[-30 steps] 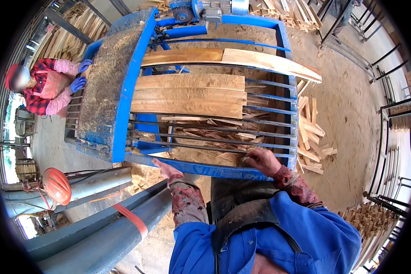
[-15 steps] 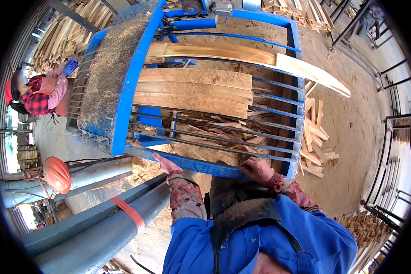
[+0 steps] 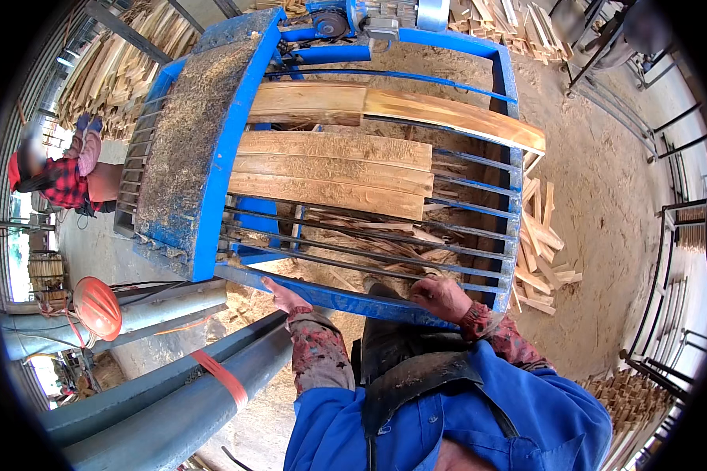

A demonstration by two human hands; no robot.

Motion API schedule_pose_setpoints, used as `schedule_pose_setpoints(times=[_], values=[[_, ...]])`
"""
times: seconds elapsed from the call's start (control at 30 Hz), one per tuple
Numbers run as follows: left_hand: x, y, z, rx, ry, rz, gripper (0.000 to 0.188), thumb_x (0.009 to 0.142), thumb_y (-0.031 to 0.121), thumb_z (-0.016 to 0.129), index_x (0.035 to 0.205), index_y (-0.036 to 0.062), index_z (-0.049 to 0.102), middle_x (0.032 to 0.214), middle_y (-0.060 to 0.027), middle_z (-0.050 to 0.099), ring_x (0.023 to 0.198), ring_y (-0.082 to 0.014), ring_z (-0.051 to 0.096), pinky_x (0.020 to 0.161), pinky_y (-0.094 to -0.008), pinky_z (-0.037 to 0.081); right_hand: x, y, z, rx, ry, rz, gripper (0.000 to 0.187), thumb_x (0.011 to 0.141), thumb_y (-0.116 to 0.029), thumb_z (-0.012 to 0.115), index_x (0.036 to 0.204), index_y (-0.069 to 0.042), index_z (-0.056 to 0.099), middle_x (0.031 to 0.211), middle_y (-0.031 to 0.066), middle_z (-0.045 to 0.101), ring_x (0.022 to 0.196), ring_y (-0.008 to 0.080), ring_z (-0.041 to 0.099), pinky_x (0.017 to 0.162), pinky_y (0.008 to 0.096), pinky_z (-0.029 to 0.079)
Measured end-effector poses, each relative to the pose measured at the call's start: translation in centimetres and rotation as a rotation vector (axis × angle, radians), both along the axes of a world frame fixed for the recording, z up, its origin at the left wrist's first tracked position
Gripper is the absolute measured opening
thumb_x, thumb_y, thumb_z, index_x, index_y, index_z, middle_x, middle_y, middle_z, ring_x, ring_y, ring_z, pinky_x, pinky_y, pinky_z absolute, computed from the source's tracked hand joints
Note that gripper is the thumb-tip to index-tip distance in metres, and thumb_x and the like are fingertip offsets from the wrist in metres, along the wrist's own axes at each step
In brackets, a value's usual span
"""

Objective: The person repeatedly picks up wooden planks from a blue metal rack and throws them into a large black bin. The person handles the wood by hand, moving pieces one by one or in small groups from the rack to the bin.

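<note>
Now, golden board [image 3: 456,118] farther right, overhanging frame [image 3: 509,78]

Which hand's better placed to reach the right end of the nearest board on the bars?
Likely the right hand: it's at the blue front rail, roughly level with that end of the board. The left hand is farther left.

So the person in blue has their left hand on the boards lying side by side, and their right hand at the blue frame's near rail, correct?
Not quite: the head view shows the left hand at the near rail too, well apart from the boards. The right hand is at that rail, as you say.
</note>
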State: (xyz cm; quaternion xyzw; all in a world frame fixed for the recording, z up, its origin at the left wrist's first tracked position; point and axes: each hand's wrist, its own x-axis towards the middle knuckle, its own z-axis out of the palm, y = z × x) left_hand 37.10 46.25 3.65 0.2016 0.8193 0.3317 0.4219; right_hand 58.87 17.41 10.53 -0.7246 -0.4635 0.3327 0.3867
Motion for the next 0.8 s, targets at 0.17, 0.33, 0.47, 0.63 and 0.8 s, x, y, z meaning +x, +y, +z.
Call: schedule_pose_setpoints(times=[0.17, 0.33, 0.47, 0.63, 0.8], values=[[0.1, 0.1, -0.1, 0.014, -0.036, 0.018, 0.110, 0.077, 0.079, 0.050, 0.133, -0.0161, 0.045, 0.139, -0.0282, 0.047, 0.124, -0.0376, 0.050, 0.104, -0.0453, 0.040, 3.0, 2.3, 4.2, 0.122, -0.013, -0.154, 0.018, 0.083, -0.013, 0.071, 0.096, -0.002, 0.067, 0.081, 0.0155, 0.065, 0.072, 0.0286, 0.065, 0.063, 0.0358, 0.052], [-0.3, 0.1, -0.3, 0.030, -0.053, 0.030, 0.110, 0.078, 0.078, 0.053, 0.132, -0.0170, 0.044, 0.139, -0.0280, 0.047, 0.123, -0.0374, 0.051, 0.104, -0.0442, 0.041, 8.8, 4.3, 5.4, 0.227, -0.073, -0.382, 0.016, 0.084, -0.010, 0.071, 0.096, -0.001, 0.067, 0.078, 0.0089, 0.063, 0.066, 0.0145, 0.059, 0.061, 0.0281, 0.049], [-0.2, 0.3, -0.7, 0.029, -0.034, 0.032, 0.109, 0.078, 0.077, 0.055, 0.131, -0.0178, 0.045, 0.137, -0.0281, 0.049, 0.121, -0.0371, 0.052, 0.103, -0.0444, 0.041, 14.2, 6.4, 4.5, 0.247, -0.124, -0.517, 0.018, 0.086, -0.014, 0.068, 0.097, 0.001, 0.066, 0.081, 0.0100, 0.064, 0.065, 0.0138, 0.058, 0.061, 0.0279, 0.047], [0.1, 0.1, -0.3, 0.069, -0.102, 0.054, 0.105, 0.078, 0.075, 0.057, 0.126, -0.0173, 0.050, 0.128, -0.0275, 0.055, 0.112, -0.0369, 0.057, 0.097, -0.0457, 0.046, 17.5, 9.2, 3.7, 0.177, -0.284, -0.520, 0.023, 0.087, -0.018, 0.068, 0.100, 0.001, 0.066, 0.084, 0.0137, 0.066, 0.069, 0.0197, 0.062, 0.064, 0.0309, 0.050], [0.1, 0.2, -1.1, 0.110, -0.016, 0.067, 0.099, 0.077, 0.075, 0.059, 0.114, -0.0170, 0.059, 0.110, -0.0239, 0.064, 0.096, -0.0330, 0.062, 0.086, -0.0436, 0.051, 13.8, 10.1, 4.9, 0.193, -0.216, -0.379, 0.020, 0.085, -0.016, 0.070, 0.097, 0.001, 0.066, 0.079, 0.0125, 0.063, 0.067, 0.0206, 0.061, 0.062, 0.0308, 0.049]])
